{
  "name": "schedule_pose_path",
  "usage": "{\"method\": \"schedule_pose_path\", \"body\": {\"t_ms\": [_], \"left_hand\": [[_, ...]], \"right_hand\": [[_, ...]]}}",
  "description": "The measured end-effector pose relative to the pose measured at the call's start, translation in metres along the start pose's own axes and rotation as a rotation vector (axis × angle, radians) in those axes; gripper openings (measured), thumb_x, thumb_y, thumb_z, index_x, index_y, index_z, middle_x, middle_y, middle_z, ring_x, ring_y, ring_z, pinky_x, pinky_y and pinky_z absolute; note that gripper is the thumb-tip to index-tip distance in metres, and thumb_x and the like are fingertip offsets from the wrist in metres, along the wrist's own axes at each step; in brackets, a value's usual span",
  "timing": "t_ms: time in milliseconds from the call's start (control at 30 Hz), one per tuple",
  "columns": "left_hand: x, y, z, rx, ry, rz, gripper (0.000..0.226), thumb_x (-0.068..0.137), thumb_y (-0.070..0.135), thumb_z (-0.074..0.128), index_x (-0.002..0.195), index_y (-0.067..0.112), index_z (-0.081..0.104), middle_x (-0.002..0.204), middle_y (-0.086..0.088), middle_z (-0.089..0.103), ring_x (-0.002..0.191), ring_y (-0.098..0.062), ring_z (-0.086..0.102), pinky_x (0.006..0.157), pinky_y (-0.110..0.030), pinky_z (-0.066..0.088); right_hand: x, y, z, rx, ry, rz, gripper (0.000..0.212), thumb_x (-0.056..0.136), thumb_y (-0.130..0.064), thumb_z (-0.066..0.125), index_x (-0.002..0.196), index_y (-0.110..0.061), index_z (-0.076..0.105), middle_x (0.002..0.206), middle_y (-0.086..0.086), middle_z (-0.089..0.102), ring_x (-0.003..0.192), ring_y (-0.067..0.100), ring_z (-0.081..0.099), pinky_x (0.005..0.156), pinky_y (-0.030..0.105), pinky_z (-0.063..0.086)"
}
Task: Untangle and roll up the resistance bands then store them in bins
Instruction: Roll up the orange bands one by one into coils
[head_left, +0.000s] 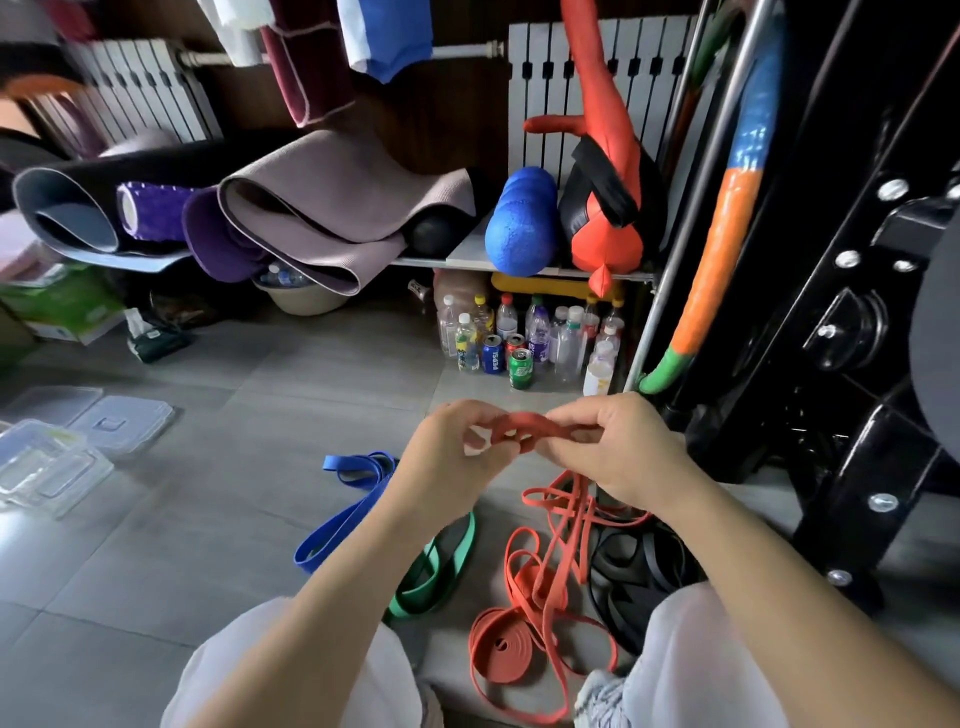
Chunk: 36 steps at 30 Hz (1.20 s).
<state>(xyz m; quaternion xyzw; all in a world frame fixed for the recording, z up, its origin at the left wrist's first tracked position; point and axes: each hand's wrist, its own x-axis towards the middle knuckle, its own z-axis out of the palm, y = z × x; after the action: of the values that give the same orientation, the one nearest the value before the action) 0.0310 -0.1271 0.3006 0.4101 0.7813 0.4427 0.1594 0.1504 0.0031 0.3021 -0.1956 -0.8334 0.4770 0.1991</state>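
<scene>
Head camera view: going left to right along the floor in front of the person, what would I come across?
Clear plastic bins → blue band → green band → red band, one end held by both the left hand and right hand → black bands.

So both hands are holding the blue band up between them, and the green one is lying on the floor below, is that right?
Not quite. The head view shows the left hand and right hand holding the red band up between them, not the blue one. The blue band lies on the floor, left of the green band, which is on the floor below as you said.
</scene>
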Motion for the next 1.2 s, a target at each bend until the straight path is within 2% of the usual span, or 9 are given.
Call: {"method": "schedule_pose_path", "body": {"t_ms": [100,233,433,533,633,767,900,1000,1200], "left_hand": [[-0.004,-0.004,0.004,0.318,-0.007,0.211,0.034,0.081,0.024,0.071,0.114,0.023,0.063,0.096,0.014,0.047,0.072,-0.002,0.049,0.064,-0.005,0.036],[-0.005,-0.003,0.004,0.402,-0.066,0.205,0.015,0.083,0.025,0.068,0.097,0.023,0.071,0.08,0.011,0.055,0.075,-0.011,0.053,0.064,-0.017,0.038],[-0.009,-0.001,0.0,-0.104,-0.01,0.068,0.028,0.08,0.011,0.071,0.076,0.038,0.065,0.067,0.022,0.067,0.067,-0.003,0.062,0.061,-0.01,0.044],[-0.01,-0.003,0.003,-0.377,0.037,-0.008,0.018,0.081,0.003,0.068,0.088,0.02,0.071,0.078,-0.002,0.072,0.073,-0.017,0.066,0.07,-0.027,0.054],[-0.01,-0.005,0.006,-0.745,0.005,-0.113,0.021,0.082,0.008,0.065,0.102,0.002,0.068,0.086,-0.008,0.072,0.08,-0.013,0.067,0.071,-0.02,0.053],[-0.011,-0.005,0.01,-1.101,-0.123,-0.212,0.024,0.075,0.014,0.063,0.095,0.003,0.068,0.086,-0.008,0.072,0.078,-0.011,0.068,0.069,-0.017,0.054],[-0.009,-0.004,0.008,-0.752,-0.094,-0.169,0.01,0.082,0.008,0.065,0.091,0.013,0.066,0.077,0.001,0.069,0.068,-0.006,0.065,0.06,-0.018,0.053],[-0.009,-0.006,0.005,-0.306,-0.014,-0.023,0.019,0.085,0.005,0.065,0.087,0.023,0.063,0.08,0.007,0.066,0.063,-0.003,0.064,0.054,-0.017,0.05],[-0.015,-0.004,0.003,-0.549,-0.066,-0.167,0.006,0.085,0.008,0.065,0.089,0.012,0.066,0.085,-0.009,0.072,0.075,-0.016,0.071,0.066,-0.025,0.056]], "right_hand": [[-0.001,0.004,0.004,-0.278,-0.079,-0.028,0.012,0.077,-0.015,0.074,0.085,-0.025,0.076,0.063,-0.007,0.057,0.058,0.007,0.053,0.054,0.015,0.038],[-0.004,0.002,0.005,-0.277,-0.067,-0.033,0.021,0.074,-0.013,0.074,0.077,-0.034,0.075,0.064,-0.008,0.061,0.058,0.008,0.056,0.053,0.016,0.042],[-0.008,-0.005,-0.001,0.0,-0.025,0.024,0.017,0.075,-0.026,0.078,0.071,-0.042,0.073,0.066,-0.011,0.07,0.053,0.014,0.064,0.049,0.022,0.05],[-0.008,-0.005,-0.001,0.094,-0.057,0.03,0.02,0.072,-0.019,0.079,0.075,-0.037,0.073,0.068,-0.012,0.072,0.061,0.001,0.065,0.06,0.017,0.052],[-0.009,-0.003,0.002,0.267,-0.046,0.061,0.016,0.072,-0.016,0.078,0.074,-0.03,0.074,0.068,-0.002,0.073,0.066,0.009,0.069,0.064,0.019,0.056],[-0.01,-0.002,0.008,0.33,-0.018,0.035,0.014,0.071,-0.017,0.078,0.077,-0.029,0.074,0.073,0.001,0.074,0.072,0.012,0.071,0.071,0.022,0.057],[-0.01,0.003,0.009,0.187,-0.008,0.019,0.024,0.079,-0.01,0.074,0.075,-0.034,0.071,0.074,0.003,0.073,0.069,0.011,0.066,0.074,0.034,0.057],[-0.011,0.006,0.01,0.023,-0.043,0.044,0.012,0.079,-0.017,0.075,0.079,-0.029,0.073,0.081,0.02,0.071,0.072,0.035,0.063,0.077,0.051,0.053],[-0.013,0.007,0.007,0.119,-0.01,0.045,0.016,0.079,-0.015,0.075,0.082,-0.03,0.071,0.076,-0.003,0.074,0.074,0.009,0.068,0.071,0.024,0.054]]}}
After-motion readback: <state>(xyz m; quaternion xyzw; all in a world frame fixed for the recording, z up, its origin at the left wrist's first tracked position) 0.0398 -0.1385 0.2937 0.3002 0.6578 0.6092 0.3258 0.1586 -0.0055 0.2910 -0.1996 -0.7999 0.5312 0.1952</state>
